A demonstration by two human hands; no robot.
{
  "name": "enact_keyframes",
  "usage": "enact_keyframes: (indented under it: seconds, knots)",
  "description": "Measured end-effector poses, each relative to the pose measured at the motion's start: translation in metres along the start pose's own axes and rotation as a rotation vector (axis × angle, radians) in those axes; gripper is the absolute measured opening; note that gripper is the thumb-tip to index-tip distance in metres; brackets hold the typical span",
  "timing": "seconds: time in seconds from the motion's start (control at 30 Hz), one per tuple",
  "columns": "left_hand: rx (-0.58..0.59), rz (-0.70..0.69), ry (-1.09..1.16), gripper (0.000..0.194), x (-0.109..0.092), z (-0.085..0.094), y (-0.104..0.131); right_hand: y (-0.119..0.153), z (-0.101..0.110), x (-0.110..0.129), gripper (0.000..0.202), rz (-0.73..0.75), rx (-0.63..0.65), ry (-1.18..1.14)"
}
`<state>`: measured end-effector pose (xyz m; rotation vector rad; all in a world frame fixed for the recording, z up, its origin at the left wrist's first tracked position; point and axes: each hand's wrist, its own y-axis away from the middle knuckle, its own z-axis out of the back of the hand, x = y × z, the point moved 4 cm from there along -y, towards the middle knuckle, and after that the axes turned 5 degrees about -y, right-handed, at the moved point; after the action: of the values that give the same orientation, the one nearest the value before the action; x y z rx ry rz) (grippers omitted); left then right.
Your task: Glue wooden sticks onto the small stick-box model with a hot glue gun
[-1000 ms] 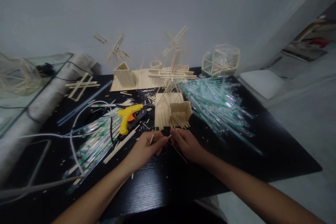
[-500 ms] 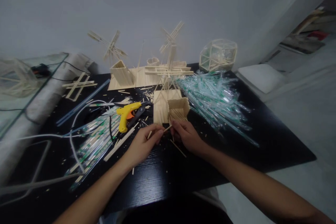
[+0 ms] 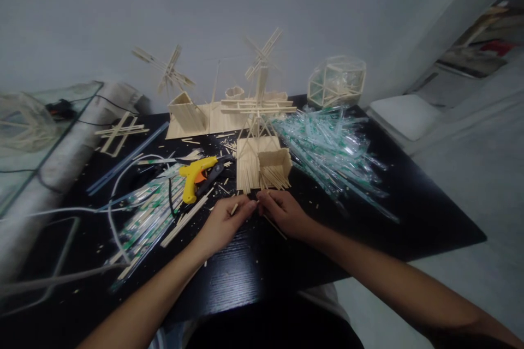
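Observation:
Near the front edge of a wooden base, my left hand is closed on a short wooden stick that pokes out between its fingers. My right hand almost meets it, fingertips pinched together; what they hold is mostly hidden, with a small pale tip between the two hands. A thin stick shows just below my right hand. Behind the hands, a small open box of sticks stands on the base and holds several loose sticks. A stick windmill frame rises at the back of the base.
A yellow glue gun lies left of the base on the black table. Packaged sticks and a white cable are farther left. Clear plastic wrappers pile up at right. More stick models stand along the wall.
My right hand has moved slightly left, closer to my left hand. The stick piece between them shows less than before. The whole view has shifted a little.

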<state>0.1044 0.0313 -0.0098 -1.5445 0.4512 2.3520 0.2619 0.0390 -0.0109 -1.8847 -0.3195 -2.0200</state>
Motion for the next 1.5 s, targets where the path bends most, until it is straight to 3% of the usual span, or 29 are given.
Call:
enact_keyframes:
  seconds: [0.33,0.5,0.6,0.73,1.03,1.23,1.37,1.5]
  knots:
    - [0.006,0.001,-0.05,0.052,-0.003,0.0,-0.001,0.001,-0.003,0.002,0.061,0.017,0.043,-0.003]
    - [-0.034,0.0,0.012,0.057,-0.006,0.008,-0.003,-0.003,-0.003,-0.002,0.065,-0.092,-0.038,-0.124]
    - [-0.012,-0.025,0.011,0.049,-0.01,0.013,-0.003,-0.005,-0.001,-0.005,0.066,-0.114,-0.075,-0.15]
    - [0.009,-0.028,-0.009,0.036,-0.012,0.014,-0.003,-0.004,0.0,-0.005,0.066,-0.105,-0.065,-0.122]
    - [-0.005,0.004,0.029,0.047,-0.006,0.005,-0.003,-0.001,-0.005,-0.002,0.066,-0.053,-0.009,-0.038]
    - [-0.085,-0.006,-0.028,0.05,-0.009,0.008,-0.001,-0.002,0.003,0.002,0.063,-0.04,-0.089,-0.042]
    - [-0.107,-0.082,-0.121,0.039,-0.014,0.014,0.001,-0.005,0.011,-0.002,0.057,-0.054,-0.193,-0.147]
    - [-0.146,-0.121,-0.168,0.032,-0.018,0.017,0.002,-0.007,0.006,-0.005,0.052,-0.127,-0.085,-0.404]
